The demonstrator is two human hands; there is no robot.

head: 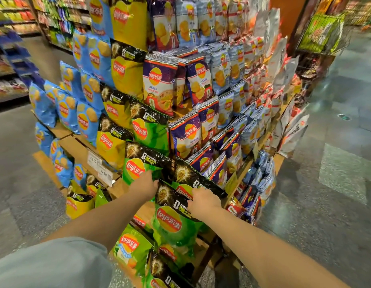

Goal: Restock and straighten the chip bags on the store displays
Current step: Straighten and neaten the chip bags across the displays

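Two bare forearms enter from the bottom edge, each ending in a bare hand: the left hand (144, 187) and the right hand (203, 201). A short pale grey-blue sleeve (55, 265) of soft fabric covers the left upper arm. The right arm is uncovered along its visible length.

The tiered wooden display rack (84, 150) was packed with upright chip bags standing edge to edge, so almost no gap stayed between them. The green chip bags with black tops (172, 217) filled the lower front tiers, and both hands were already among them. A bare strip of wooden shelf (145, 210) showed just beside them. On the right, the grey tiled floor (326, 183) lay open along the rack. A wire basket with green packs (321, 32) stood behind, well apart.
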